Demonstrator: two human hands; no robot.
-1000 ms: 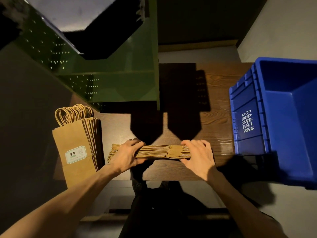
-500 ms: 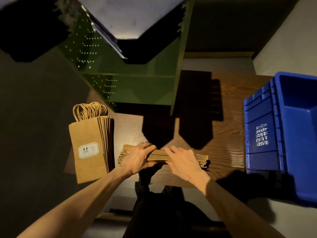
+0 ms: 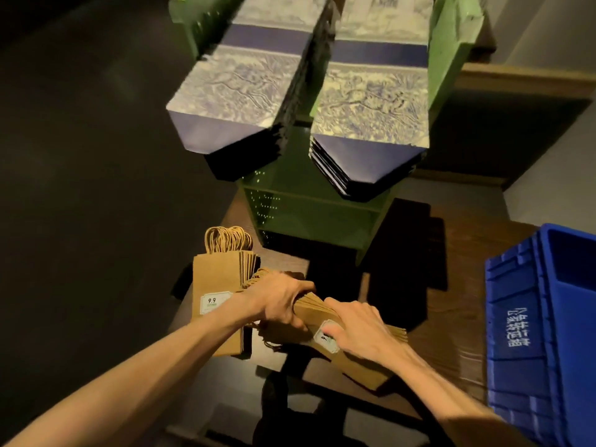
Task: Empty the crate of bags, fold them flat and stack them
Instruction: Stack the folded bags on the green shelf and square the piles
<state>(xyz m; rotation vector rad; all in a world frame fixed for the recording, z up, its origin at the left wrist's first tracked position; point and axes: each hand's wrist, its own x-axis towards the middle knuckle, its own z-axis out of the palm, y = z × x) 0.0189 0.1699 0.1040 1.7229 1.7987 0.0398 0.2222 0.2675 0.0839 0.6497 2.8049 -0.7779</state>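
Lower centre: left hand (image 3: 277,301) fingers clamp the bag bundle (image 3: 351,350), right hand (image 3: 358,330) fingers press flat; a loosened clamp could fan bags across the tabletop (image 3: 451,317).

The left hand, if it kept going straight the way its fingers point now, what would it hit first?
Already in contact: the left hand grips the bundle of brown bags. Its fingers point rightward, so past that grip it would probably meet the right hand, which presses the same bundle, though depth is unclear.
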